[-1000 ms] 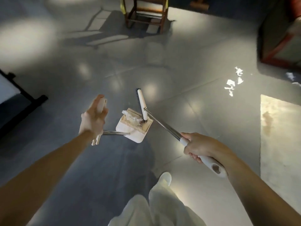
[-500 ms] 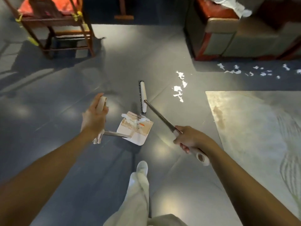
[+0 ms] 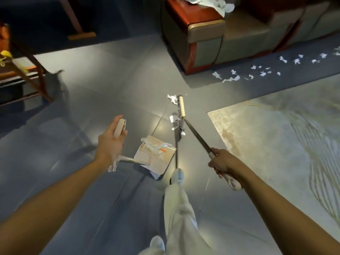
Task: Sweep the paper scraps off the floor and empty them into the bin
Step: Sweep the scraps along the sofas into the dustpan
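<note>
Left hand (image 3: 110,144): fingers wrapped round the beige grip of a long-handled dustpan (image 3: 158,159), with the grip end protruding above the thumb. The dustpan is a cream pan, tilted, just ahead of the person's white shoe (image 3: 177,176); whether it touches the floor cannot be told. It holds a wad of white paper scraps (image 3: 154,146) with one orange-marked piece, lying at the pan's far end beside its comb teeth. Right hand (image 3: 222,161): closed firmly round the pale grip of a broom (image 3: 181,111), whose metal shaft runs forward and left to the head. The head is narrow and cream-backed, with dark bristles facing left, down on the grey tiled floor (image 3: 110,80) just beyond the dustpan. Loose scraps (image 3: 173,99): several white pieces touching the bristle side of the head. Scrap trail (image 3: 233,78): many small pieces scattered on the floor in front of a grey sofa (image 3: 206,34) with red wood trim, well apart from the broom. Pale patterned rug (image 3: 276,144): right of the broom. Wooden chair (image 3: 44,89): far left.
</note>
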`<state>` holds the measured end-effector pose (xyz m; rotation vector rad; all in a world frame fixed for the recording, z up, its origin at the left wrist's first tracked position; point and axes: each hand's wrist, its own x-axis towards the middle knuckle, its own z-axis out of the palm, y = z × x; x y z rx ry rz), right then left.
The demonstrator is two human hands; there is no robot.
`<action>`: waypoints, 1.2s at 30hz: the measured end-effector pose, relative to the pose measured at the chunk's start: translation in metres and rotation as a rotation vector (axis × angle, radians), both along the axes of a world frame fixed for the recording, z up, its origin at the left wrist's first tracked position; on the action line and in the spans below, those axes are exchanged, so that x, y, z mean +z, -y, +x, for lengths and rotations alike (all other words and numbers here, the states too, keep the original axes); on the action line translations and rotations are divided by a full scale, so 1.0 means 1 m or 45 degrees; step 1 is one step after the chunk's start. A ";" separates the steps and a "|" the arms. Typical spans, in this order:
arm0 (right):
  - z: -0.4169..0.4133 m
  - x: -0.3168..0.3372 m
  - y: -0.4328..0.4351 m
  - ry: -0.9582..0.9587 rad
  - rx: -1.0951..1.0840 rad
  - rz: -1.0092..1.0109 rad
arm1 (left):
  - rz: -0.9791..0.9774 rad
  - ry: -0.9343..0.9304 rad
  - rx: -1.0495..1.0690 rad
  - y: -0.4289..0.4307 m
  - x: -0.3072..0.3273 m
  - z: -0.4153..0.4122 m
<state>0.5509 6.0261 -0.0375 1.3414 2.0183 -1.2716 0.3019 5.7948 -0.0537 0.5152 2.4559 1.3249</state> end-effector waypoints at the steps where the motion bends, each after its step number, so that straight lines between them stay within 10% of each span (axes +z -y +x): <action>1: -0.015 -0.008 -0.022 0.002 -0.004 0.025 | -0.023 -0.004 -0.024 -0.020 -0.007 -0.014; 17: -0.202 -0.106 -0.257 0.259 0.212 0.054 | -0.269 0.148 -0.190 -0.239 -0.061 -0.172; 36: -0.096 0.003 -0.046 0.343 0.070 -0.281 | -0.083 0.100 -0.449 -0.153 -0.048 -0.183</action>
